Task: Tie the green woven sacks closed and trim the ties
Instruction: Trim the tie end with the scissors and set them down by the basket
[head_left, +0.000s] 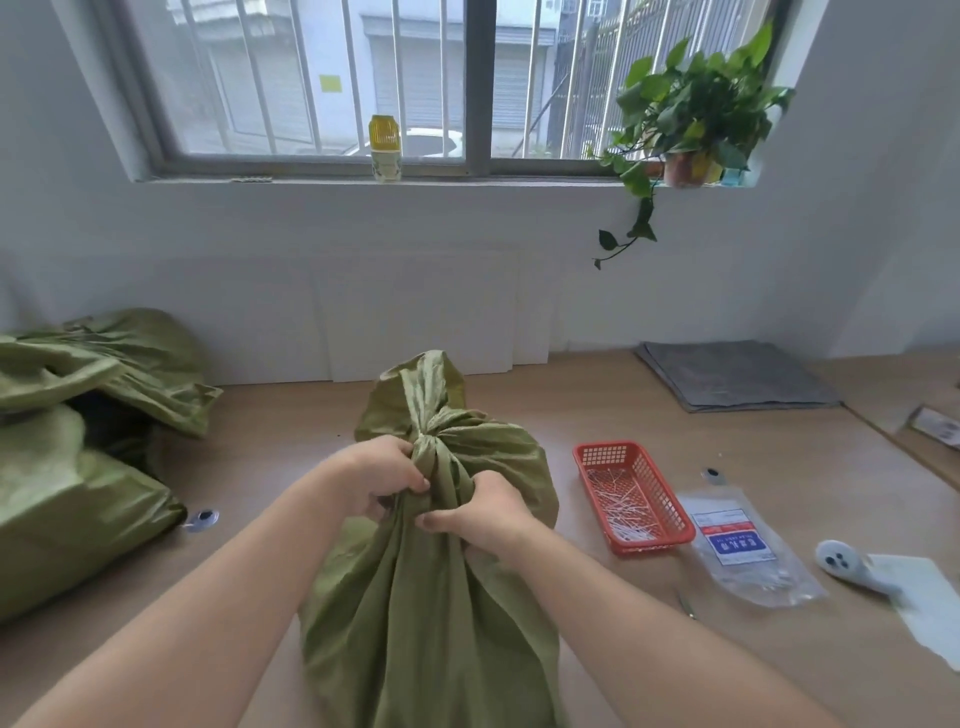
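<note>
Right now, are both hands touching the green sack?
Touching. The head view shows the left hand and right hand gripping the green sack at its neck.

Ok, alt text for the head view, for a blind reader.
A person's left hand and right hand grip the bunched neck of a green woven sack on a wooden table. A red basket of white ties sits right of it; more sacks lie left.

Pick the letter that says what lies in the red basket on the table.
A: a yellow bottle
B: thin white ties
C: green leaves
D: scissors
B: thin white ties lie scattered in the red basket, which stands on the table right of the green sack that the left hand and the right hand grip at its neck.
</note>
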